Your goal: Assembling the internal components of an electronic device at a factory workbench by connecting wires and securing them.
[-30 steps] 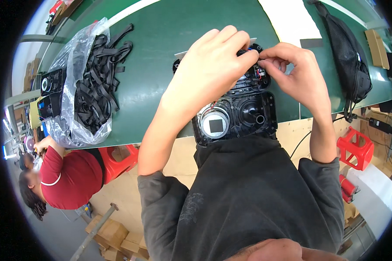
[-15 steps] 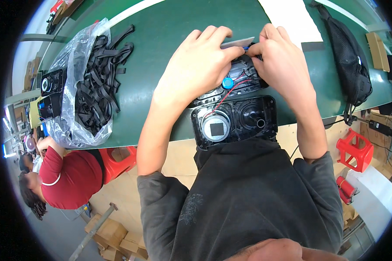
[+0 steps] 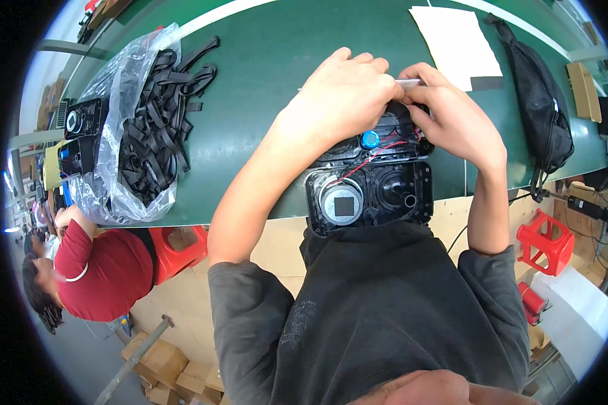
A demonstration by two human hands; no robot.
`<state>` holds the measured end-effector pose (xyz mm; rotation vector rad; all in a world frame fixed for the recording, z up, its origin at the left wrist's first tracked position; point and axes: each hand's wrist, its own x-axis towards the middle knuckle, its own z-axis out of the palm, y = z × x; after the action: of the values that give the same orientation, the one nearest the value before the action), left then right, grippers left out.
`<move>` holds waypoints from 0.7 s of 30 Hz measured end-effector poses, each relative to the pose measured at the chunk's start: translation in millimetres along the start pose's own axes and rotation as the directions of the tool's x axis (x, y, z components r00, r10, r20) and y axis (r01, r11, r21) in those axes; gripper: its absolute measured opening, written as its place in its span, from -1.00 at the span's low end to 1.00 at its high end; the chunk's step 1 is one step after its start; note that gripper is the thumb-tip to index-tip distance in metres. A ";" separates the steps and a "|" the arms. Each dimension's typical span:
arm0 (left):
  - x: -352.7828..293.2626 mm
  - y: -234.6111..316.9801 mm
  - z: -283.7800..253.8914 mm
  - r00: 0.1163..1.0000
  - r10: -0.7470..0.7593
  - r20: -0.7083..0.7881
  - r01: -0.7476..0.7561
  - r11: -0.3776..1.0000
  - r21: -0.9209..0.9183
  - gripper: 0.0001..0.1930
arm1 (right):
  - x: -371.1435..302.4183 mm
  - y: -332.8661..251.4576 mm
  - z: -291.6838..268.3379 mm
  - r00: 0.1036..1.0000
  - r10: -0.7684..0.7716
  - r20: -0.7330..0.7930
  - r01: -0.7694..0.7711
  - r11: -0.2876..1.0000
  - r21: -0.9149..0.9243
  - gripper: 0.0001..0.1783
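An opened black speaker case lies at the table's front edge against my body. Its near half [image 3: 422, 196] holds a round speaker driver [image 3: 343, 204] with a dark square at its centre. In the far half [image 3: 338, 156] sits a round blue part [image 3: 370, 140], and thin red wires [image 3: 365, 163] run between the halves. My left hand [image 3: 351, 94] is closed over the far half's back edge, with a thin, flat, pale piece [image 3: 408, 83] at its fingertips. Beside it my right hand [image 3: 456, 118] curls at the same edge, fingertips pinched. What that pinch holds is hidden.
To the left, a clear plastic bag [image 3: 108, 148] holds tangled black straps [image 3: 155, 128]. White paper [image 3: 456, 44] and a black mesh bag [image 3: 537, 94] lie to the right. Red stools [image 3: 547, 243] stand on the floor. A person in a red shirt [image 3: 108, 277] sits at the left.
Both hands have shifted right and slightly nearer in the picture. My left hand now covers more of the far half, and the flat piece shows farther right. The view has moved a little.
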<state>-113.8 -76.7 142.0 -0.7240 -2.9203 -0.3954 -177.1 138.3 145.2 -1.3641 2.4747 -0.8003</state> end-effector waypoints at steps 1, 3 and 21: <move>-0.4 -1.1 1.4 0.999 0.032 -0.027 -0.032 0.999 -0.006 -0.84 | -1.7 0.6 -1.2 1.000 -0.002 0.000 0.002 1.000 0.000 -0.87; -2.8 -2.2 5.7 0.997 0.045 -0.058 -0.045 0.999 0.002 -0.85 | -6.7 0.6 -3.9 1.000 -0.011 0.020 0.010 0.999 0.034 -0.84; 10.5 2.4 6.4 0.994 0.112 -0.002 -0.112 0.993 0.042 -0.78 | -18.7 -1.2 -5.3 0.967 -0.250 -0.051 0.224 0.926 -0.303 -0.67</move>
<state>-122.1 -68.2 138.2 -0.8746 -2.8576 -0.3236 -168.1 155.3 148.7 -1.7958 2.6124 -0.5596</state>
